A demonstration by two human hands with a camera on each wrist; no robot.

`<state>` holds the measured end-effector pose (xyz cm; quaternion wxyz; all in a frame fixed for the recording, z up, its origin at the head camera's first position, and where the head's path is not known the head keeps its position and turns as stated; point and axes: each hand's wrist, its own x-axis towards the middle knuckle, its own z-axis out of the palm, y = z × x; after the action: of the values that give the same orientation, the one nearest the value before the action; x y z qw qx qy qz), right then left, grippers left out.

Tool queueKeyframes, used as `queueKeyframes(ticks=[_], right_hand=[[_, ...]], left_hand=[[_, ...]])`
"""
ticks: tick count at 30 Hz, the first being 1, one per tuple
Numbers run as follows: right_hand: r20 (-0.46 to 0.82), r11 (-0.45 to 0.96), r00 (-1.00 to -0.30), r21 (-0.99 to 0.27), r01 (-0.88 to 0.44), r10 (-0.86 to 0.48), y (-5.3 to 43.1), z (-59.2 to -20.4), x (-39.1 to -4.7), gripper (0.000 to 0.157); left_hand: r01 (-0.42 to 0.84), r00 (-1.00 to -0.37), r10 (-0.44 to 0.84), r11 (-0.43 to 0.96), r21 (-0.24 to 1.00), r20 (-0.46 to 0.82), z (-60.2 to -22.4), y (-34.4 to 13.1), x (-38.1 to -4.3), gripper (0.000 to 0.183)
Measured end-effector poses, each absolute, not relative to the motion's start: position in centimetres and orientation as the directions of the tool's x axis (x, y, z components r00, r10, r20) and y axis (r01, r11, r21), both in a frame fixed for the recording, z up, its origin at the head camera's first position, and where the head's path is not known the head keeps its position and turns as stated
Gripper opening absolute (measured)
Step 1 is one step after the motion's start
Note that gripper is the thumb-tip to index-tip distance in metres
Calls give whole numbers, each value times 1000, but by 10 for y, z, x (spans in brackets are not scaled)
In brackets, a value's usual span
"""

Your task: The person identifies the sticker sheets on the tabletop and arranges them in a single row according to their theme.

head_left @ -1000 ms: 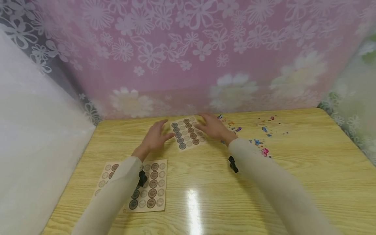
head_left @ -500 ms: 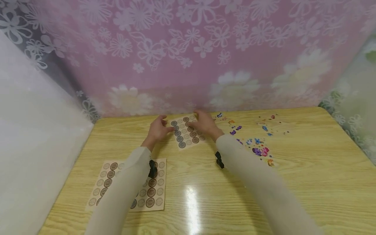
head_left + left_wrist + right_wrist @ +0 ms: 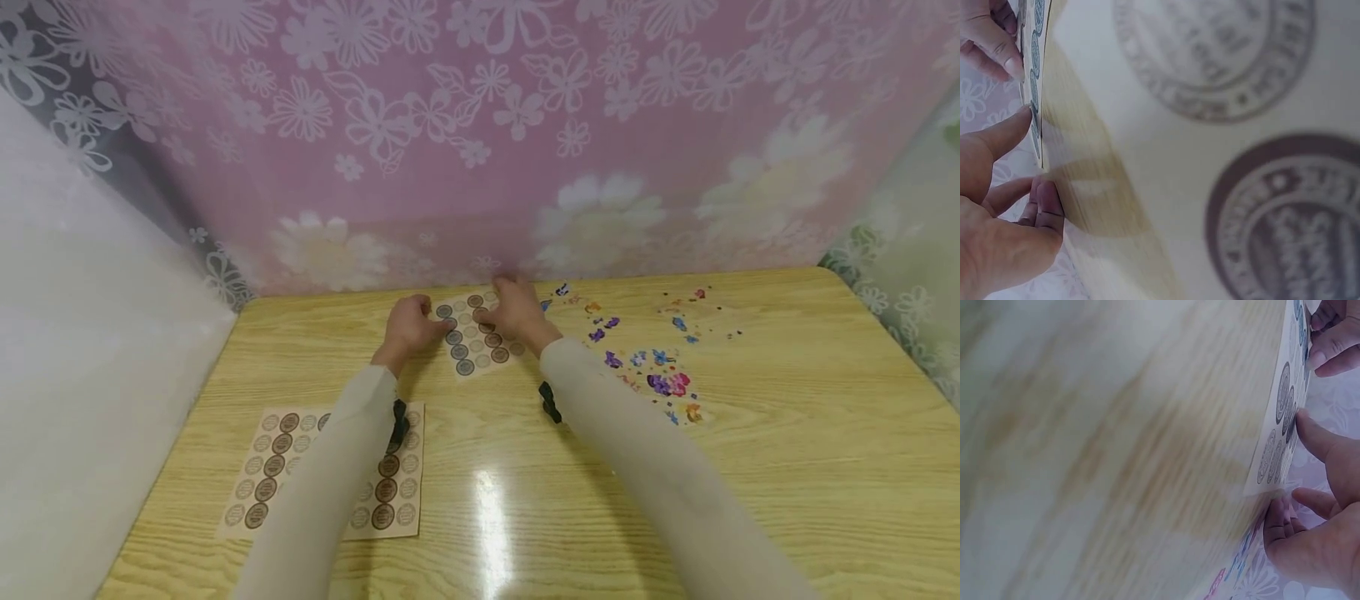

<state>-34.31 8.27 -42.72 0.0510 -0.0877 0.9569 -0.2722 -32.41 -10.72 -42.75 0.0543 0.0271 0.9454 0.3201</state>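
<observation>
A small sheet of round stickers (image 3: 471, 353), printed in dark grey and brown, lies flat near the back edge of the table. The left hand (image 3: 411, 327) holds its left edge. In the left wrist view, that hand's thumb (image 3: 1013, 131) rests on the printed face, with the other fingers bent at the edge below. On the opposite side the right hand (image 3: 517, 312) holds the sheet and covers its upper right part. The right wrist view shows the right thumb (image 3: 1316, 434) on the stickers and bent fingers by the sheet's corner.
Larger sticker sheets (image 3: 405, 508) lie at the front left, partly under the left sleeve (image 3: 315, 475). Small flower-shaped pieces (image 3: 667, 383) in several colours are scattered right of the right hand. A pink floral curtain (image 3: 450, 208) hangs behind the wooden table (image 3: 810, 467).
Both hands have come closer around the small sheet. The right hand has shifted left, and the left thumb has come onto the sheet's left edge. The sheet has barely moved.
</observation>
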Motion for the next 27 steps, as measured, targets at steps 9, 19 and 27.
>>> queueKeyframes(ticks=[9,19,27], right_hand=[[-136,840,-973,-535,-88,-189,83,-425,-345,74],[-163,835,-966,-544,-81,-200,84,-425,-349,70],[-181,811,-959,-581,-76,-219,86,-419,-349,71]], left_hand=[[-55,-980,89,743,667,-180,-424,-109,-327,60],[-86,-975,92,684,725,-202,-427,-111,-327,59],[-81,-976,99,656,750,-192,-428,-113,-330,58]])
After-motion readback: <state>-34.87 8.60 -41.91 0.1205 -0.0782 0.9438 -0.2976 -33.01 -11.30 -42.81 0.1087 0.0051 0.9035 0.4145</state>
